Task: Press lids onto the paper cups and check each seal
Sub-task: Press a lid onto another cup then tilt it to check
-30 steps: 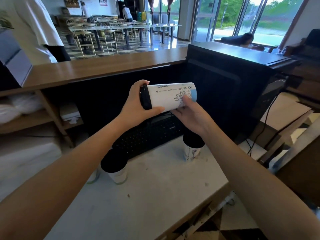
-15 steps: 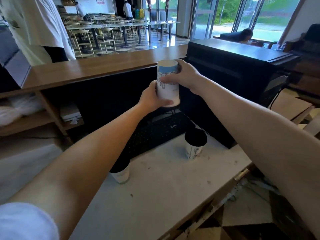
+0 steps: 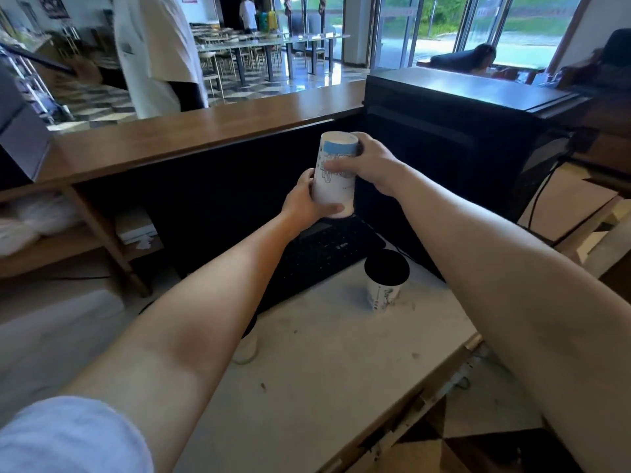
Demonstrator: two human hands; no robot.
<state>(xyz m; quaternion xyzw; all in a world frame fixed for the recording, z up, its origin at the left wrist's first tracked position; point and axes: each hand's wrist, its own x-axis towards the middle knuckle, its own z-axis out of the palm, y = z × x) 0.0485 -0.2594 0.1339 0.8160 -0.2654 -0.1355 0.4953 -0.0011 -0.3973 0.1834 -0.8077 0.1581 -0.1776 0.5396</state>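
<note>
I hold a white paper cup [image 3: 333,191] with blue print upside down, above the black keyboard [image 3: 321,257]; its base faces up and its lid end points down, hidden by my fingers. My left hand [image 3: 305,203] grips the lower part from the left. My right hand [image 3: 370,165] wraps the upper part from the right. A second cup [image 3: 384,295] with a black lid [image 3: 386,268] stands on the white worktop [image 3: 324,377]. A third cup [image 3: 246,348] stands further left, mostly hidden behind my left forearm.
A wooden counter ledge [image 3: 205,131] runs across behind the cup. A large black box [image 3: 454,138] stands at the right with cables hanging. Wooden shelves [image 3: 61,240] sit at the left. A person in a white shirt [image 3: 157,52] stands beyond the counter.
The cup went from lying sideways with its black lid at the left to standing upside down in both hands, and now hangs slightly lower than half a second ago.
</note>
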